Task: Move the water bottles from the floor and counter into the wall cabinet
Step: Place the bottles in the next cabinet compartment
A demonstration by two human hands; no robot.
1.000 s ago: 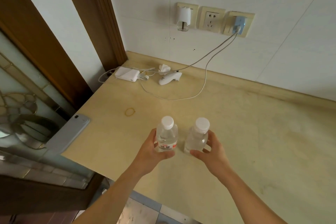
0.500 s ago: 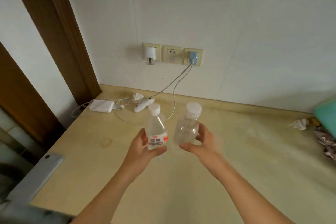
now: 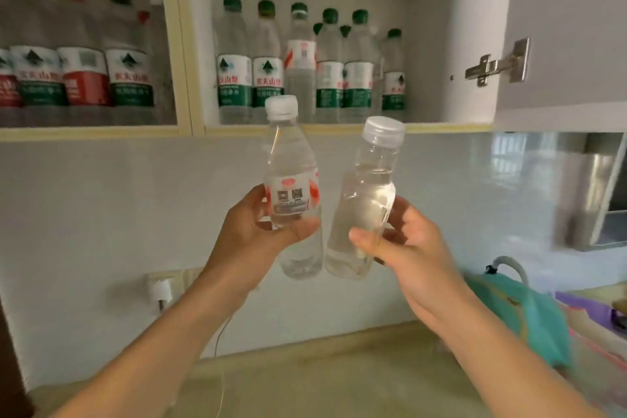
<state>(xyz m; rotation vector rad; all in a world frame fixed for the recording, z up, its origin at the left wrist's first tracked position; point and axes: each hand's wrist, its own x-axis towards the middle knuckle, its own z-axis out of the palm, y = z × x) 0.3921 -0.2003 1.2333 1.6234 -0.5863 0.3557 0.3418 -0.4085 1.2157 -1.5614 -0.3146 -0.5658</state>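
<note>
- Pale tiled wall (image 3: 101, 214) with a socket plate (image 3: 159, 288)
- Beige counter (image 3: 305, 380) below
- Steel hood (image 3: 590, 187) at right, reflecting daylight

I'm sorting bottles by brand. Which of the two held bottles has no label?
The bottle in the right hand: the unlabelled bottle is clear all over and tilted, while the left hand holds a labelled bottle with a red-and-white label.

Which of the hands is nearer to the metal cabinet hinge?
Right. The right hand holds the unlabelled bottle below and left of the hinge; the left hand, gripping the labelled bottle, is farther left.
</note>
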